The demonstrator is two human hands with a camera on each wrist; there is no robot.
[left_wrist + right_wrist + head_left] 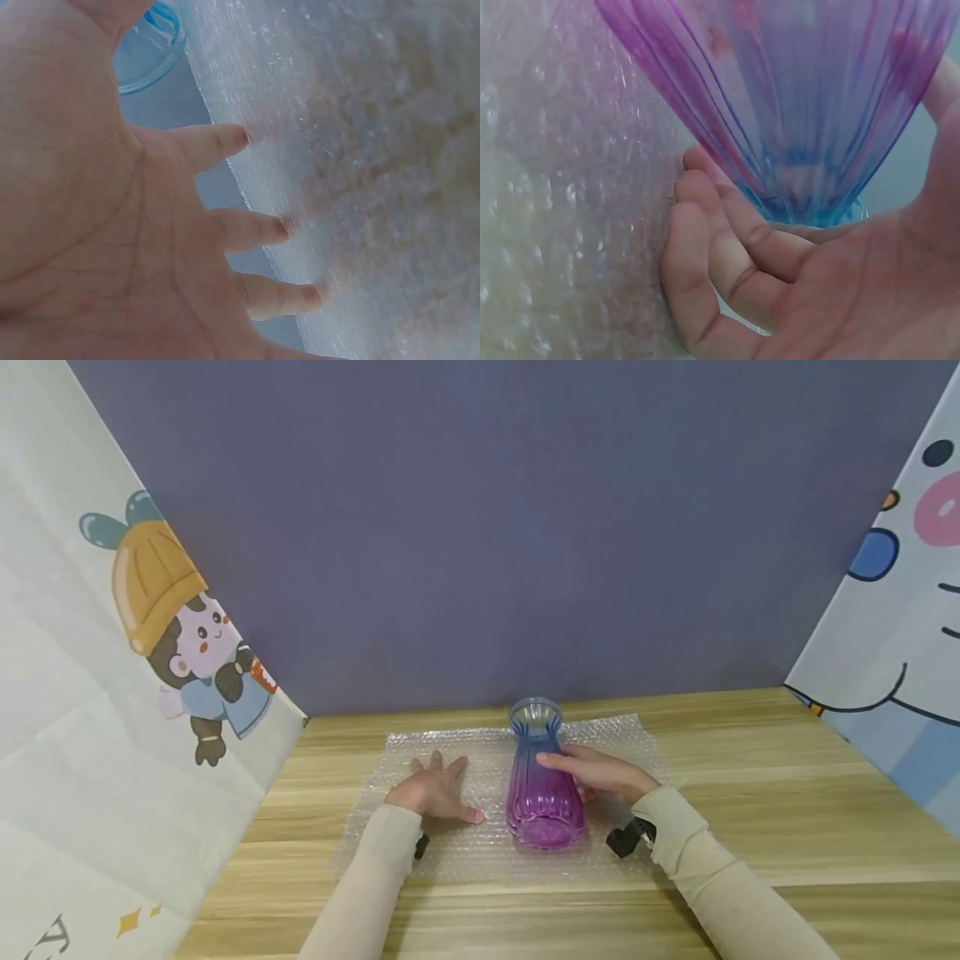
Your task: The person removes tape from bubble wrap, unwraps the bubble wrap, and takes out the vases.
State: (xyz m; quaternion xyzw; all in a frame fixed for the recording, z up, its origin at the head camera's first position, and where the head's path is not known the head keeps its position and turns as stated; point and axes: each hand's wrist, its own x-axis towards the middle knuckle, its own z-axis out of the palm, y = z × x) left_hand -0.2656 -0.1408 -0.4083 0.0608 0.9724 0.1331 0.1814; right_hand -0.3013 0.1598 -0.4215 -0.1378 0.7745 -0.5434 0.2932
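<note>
A ribbed glass vase (542,777), purple at its base and blue toward the flared rim, lies over a sheet of bubble wrap (480,852) with its rim pointing away. My right hand (600,772) holds it from the right side, thumb on top. In the right wrist view the curled fingers (694,262) reach under the vase (802,112), close against the bubble wrap (562,202). To the vase's left, my left hand (435,789) has its fingers spread. Its fingertips (304,296) touch the bubble wrap (382,165) in the left wrist view.
A wood-grain table (780,793) extends under the wrap. Behind it rises a grey-blue panel (510,543). White cloths with cartoon prints hang at left (67,652) and right (915,635). Dark wrist cameras sit below both wrists.
</note>
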